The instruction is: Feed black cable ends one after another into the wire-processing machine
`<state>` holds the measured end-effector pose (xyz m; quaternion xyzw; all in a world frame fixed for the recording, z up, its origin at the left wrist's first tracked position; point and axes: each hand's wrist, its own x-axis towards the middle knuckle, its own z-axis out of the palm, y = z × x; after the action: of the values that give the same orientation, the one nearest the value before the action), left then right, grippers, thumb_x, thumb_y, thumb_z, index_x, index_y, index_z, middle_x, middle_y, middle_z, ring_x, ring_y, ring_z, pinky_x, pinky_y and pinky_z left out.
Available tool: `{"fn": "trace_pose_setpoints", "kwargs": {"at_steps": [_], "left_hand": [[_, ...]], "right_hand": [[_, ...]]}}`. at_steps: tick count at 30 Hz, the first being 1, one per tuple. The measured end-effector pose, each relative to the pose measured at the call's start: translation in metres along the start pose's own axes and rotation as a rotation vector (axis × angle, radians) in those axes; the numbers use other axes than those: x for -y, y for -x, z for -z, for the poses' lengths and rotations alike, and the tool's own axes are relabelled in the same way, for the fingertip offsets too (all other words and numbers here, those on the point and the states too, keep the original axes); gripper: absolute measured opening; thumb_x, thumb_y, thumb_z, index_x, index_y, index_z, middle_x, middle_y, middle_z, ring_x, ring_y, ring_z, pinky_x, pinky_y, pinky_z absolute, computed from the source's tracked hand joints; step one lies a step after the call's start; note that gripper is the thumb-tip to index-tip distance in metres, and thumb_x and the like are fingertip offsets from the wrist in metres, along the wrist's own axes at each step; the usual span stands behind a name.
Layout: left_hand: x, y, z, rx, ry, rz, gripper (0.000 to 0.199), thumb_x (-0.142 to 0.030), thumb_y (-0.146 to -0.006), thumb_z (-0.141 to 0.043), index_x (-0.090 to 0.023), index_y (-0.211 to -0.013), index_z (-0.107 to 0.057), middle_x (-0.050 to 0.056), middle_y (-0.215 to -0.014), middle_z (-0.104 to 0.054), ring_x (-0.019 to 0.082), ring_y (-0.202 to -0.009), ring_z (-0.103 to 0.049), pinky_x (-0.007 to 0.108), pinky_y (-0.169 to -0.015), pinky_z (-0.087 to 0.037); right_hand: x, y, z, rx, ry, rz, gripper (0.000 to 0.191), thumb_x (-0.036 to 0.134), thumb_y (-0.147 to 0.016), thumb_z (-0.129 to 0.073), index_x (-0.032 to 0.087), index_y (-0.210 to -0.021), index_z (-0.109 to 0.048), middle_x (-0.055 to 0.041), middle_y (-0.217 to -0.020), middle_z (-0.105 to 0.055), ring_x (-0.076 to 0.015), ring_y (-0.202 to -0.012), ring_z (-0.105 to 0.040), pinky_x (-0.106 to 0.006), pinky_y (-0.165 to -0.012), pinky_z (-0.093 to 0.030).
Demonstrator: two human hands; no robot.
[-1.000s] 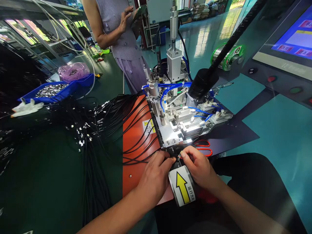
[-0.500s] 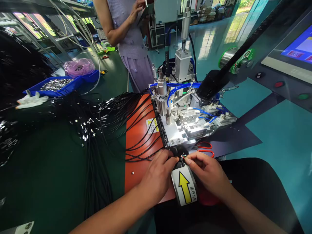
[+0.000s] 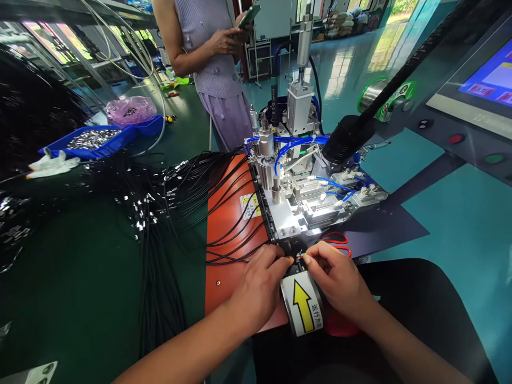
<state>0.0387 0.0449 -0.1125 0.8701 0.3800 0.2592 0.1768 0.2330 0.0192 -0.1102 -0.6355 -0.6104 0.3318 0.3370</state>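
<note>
My left hand (image 3: 258,285) is closed with thumb and forefinger pinched at the end of a black cable (image 3: 230,261), at the front end of the machine's track. Opposite it, the thumb and forefinger of my right hand (image 3: 342,282) pinch tiny coloured wires (image 3: 299,256) that come out of that end. My fingertips partly hide the cable end. Just below both hands sits a round metal part with a yellow arrow label (image 3: 304,306). Red-handled scissors (image 3: 340,248) lie right behind my right fingers.
Several black cables cross the orange plate (image 3: 224,298) into the machine (image 3: 320,202). More cables with metal ends (image 3: 140,213) lie on the green table, near a blue tray of metal parts (image 3: 94,140). A co-worker (image 3: 212,69) stands behind, holding a phone. A solder spool (image 3: 376,96) hangs right.
My right fingers have shifted slightly up at the wires, while my left hand has stayed in place. The co-worker's one hand has lowered and the phone is tilted differently.
</note>
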Motion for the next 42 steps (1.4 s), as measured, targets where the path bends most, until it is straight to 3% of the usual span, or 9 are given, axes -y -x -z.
{"fn": "trace_pose_setpoints", "kwargs": {"at_steps": [9, 13, 18, 25, 30, 37, 42], "left_hand": [[0.001, 0.0, -0.002, -0.005, 0.007, -0.012, 0.024, -0.005, -0.092, -0.055, -0.019, -0.109, -0.063, 0.006, -0.102, -0.059, 0.018, -0.09, -0.055, 0.028, -0.075, -0.046], [0.0, 0.0, -0.001, -0.005, 0.011, -0.022, 0.021, -0.007, -0.093, -0.054, -0.018, -0.108, -0.064, 0.007, -0.102, -0.059, 0.019, -0.09, -0.055, 0.029, -0.075, -0.046], [0.001, 0.0, -0.001, -0.011, 0.011, -0.022, 0.023, -0.006, -0.092, -0.054, -0.019, -0.109, -0.064, 0.007, -0.102, -0.059, 0.02, -0.091, -0.055, 0.03, -0.077, -0.046], [0.0, 0.0, -0.002, -0.019, -0.027, -0.021, 0.02, -0.009, -0.093, -0.055, -0.018, -0.109, -0.064, 0.007, -0.103, -0.059, 0.02, -0.091, -0.055, 0.031, -0.077, -0.047], [-0.006, -0.001, 0.01, 0.05, -0.124, -0.029, 0.026, -0.009, -0.091, -0.056, -0.02, -0.114, -0.063, 0.006, -0.099, -0.06, 0.022, -0.091, -0.055, 0.037, -0.081, -0.047], [-0.014, -0.006, 0.025, 0.119, -0.248, 0.05, 0.017, -0.007, -0.089, -0.054, -0.019, -0.093, -0.065, 0.005, -0.087, -0.061, 0.022, -0.081, -0.053, 0.039, -0.075, -0.044], [-0.018, -0.01, 0.027, 0.147, -0.287, 0.088, 0.015, -0.011, -0.092, -0.053, -0.019, -0.09, -0.065, 0.007, -0.091, -0.061, 0.024, -0.085, -0.054, 0.039, -0.075, -0.045]], "right_hand": [[-0.017, -0.001, 0.001, 0.031, -0.027, -0.086, 0.02, 0.034, -0.096, -0.053, 0.022, -0.085, -0.064, 0.0004, -0.078, -0.063, -0.0176, -0.07, -0.059, -0.03, -0.064, -0.044], [-0.012, -0.003, 0.007, -0.028, 0.014, 0.061, 0.017, 0.032, -0.098, -0.053, 0.024, -0.096, -0.068, -0.0011, -0.092, -0.066, -0.0192, -0.086, -0.062, -0.031, -0.076, -0.046], [-0.004, -0.01, 0.008, 0.023, 0.055, 0.192, 0.015, 0.024, -0.098, -0.052, 0.022, -0.096, -0.067, -0.0016, -0.088, -0.063, -0.0182, -0.08, -0.059, -0.03, -0.071, -0.044], [-0.004, -0.013, 0.003, 0.025, 0.077, 0.132, 0.019, 0.025, -0.098, -0.048, 0.021, -0.085, -0.06, -0.0016, -0.083, -0.061, -0.0184, -0.077, -0.058, -0.03, -0.07, -0.043], [-0.003, -0.015, 0.0, 0.082, 0.069, 0.0, 0.026, 0.032, -0.1, -0.043, 0.021, -0.081, -0.058, -0.0006, -0.076, -0.061, -0.0185, -0.071, -0.057, -0.03, -0.064, -0.041], [-0.006, -0.018, -0.002, 0.117, 0.051, -0.066, 0.029, 0.035, -0.099, -0.042, 0.021, -0.077, -0.056, 0.001, -0.069, -0.06, -0.0173, -0.064, -0.055, -0.029, -0.059, -0.038], [-0.003, -0.016, -0.001, 0.08, 0.012, -0.055, 0.028, 0.033, -0.099, -0.042, 0.021, -0.08, -0.059, -0.0001, -0.074, -0.064, -0.0176, -0.069, -0.058, -0.029, -0.062, -0.042]]}}
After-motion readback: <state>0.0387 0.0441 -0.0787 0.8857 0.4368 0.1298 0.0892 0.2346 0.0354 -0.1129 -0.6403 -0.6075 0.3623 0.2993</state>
